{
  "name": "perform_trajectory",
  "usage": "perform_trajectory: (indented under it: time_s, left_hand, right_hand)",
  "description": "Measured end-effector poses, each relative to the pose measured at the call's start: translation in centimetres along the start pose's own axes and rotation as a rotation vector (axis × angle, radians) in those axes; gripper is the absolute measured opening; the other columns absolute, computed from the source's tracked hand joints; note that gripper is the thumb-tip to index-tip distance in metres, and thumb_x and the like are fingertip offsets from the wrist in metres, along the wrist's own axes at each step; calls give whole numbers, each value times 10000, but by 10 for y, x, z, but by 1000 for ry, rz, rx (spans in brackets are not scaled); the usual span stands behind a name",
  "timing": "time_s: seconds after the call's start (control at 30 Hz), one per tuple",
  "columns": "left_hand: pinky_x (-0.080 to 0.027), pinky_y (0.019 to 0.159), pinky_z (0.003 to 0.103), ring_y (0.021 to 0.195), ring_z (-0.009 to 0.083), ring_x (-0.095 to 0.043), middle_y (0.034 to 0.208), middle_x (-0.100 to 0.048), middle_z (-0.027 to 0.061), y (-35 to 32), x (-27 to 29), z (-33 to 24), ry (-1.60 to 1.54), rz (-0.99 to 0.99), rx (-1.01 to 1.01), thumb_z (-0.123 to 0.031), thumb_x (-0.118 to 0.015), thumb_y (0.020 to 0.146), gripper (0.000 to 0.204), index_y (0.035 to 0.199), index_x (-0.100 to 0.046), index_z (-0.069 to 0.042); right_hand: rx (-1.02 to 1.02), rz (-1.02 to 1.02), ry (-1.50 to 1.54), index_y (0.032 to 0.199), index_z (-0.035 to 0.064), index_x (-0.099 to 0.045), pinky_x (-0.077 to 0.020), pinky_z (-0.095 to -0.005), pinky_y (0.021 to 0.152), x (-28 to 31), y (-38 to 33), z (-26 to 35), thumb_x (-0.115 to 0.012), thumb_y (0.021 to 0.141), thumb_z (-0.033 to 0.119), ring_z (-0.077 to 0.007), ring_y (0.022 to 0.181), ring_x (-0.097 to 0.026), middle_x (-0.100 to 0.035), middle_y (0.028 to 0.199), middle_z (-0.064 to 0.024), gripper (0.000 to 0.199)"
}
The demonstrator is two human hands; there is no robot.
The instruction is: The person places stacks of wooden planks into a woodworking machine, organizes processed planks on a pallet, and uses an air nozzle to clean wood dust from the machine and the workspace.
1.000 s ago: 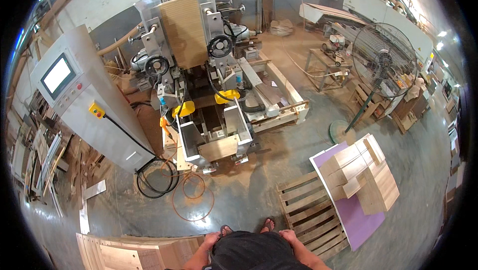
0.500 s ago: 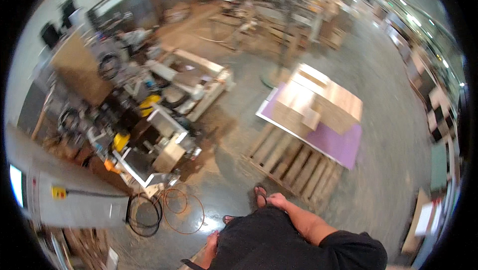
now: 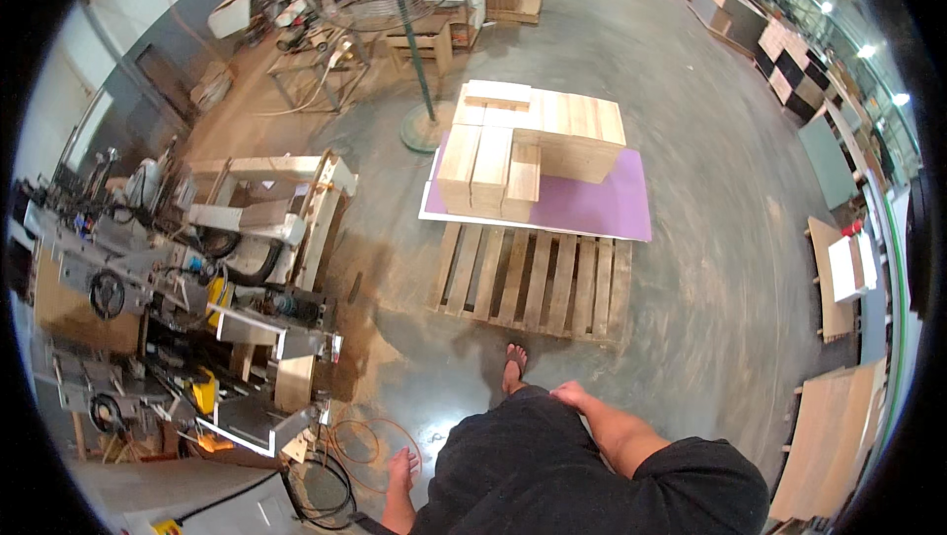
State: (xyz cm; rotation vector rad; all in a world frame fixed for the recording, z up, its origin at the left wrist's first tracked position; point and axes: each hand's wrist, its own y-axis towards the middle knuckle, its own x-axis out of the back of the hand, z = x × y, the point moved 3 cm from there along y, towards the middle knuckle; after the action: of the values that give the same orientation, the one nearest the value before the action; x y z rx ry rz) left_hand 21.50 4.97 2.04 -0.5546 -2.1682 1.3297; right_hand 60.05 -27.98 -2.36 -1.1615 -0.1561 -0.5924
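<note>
My left hand (image 3: 402, 468) hangs at my left side, its fingers loosely apart and nothing seen in them. Close beside my dark shorts, my right hand (image 3: 569, 394) is held low with its fingers curled in, and no object shows in it. Both hands are away from the goods ahead. In front of me a wooden pallet (image 3: 533, 274) lies on the floor. Over its far part is a purple sheet (image 3: 592, 210) with a white edge. Stacked light wooden boards (image 3: 582, 121) rest on that sheet, with a small loose wood block (image 3: 524, 175) against them.
A machine with handwheels (image 3: 107, 293) and yellow parts stands on the left. Hoses (image 3: 340, 481) coil on the floor near its front. Behind the boards is a pedestal fan (image 3: 419, 91). Panels (image 3: 829, 427) lean or lie along the right side. Sawdust covers floor at left.
My view has turned left to right, so the pallet and boards now sit straight ahead and nearer the middle. My foot stands forward by the pallet. Both hands stay low without taking hold of anything.
</note>
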Motion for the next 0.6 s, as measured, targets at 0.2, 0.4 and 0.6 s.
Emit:
perform_trajectory:
  time_s: [0.2, 0.4, 0.6]
  left_hand:
    - [-450, 689, 382, 886, 209, -590, 1094, -613, 98, 22, -75, -78, 185, 94, -37, -409, -541, 892, 457, 1177, -528, -52]
    - [-399, 512, 270, 668, 148, -567, 791, -628, 39, 56, -157, -172, 335, 182, -200, -394, -572, 882, 342, 941, -634, -63]
    - [-461, 731, 300, 852, 167, -604, 950, -652, 72, 14, -276, -322, 233, 137, -493, -305, -593, 884, 347, 1058, -634, -8]
  right_hand:
    - [-32, -91, 300, 923, 46, -710, -489, -329, 646, 49, 32, -13, -670, 794, 303, -182, 684, -598, -675, 825, -87, 291]
    - [-12, -186, 426, 990, 46, -680, -470, -328, 614, 140, 40, 32, -657, 817, 333, -177, 704, -577, -649, 833, -77, 336]
    - [-45, -195, 452, 1028, 76, -673, -473, -355, 694, 205, 66, 42, -643, 831, 358, -176, 834, -575, -648, 936, -58, 345]
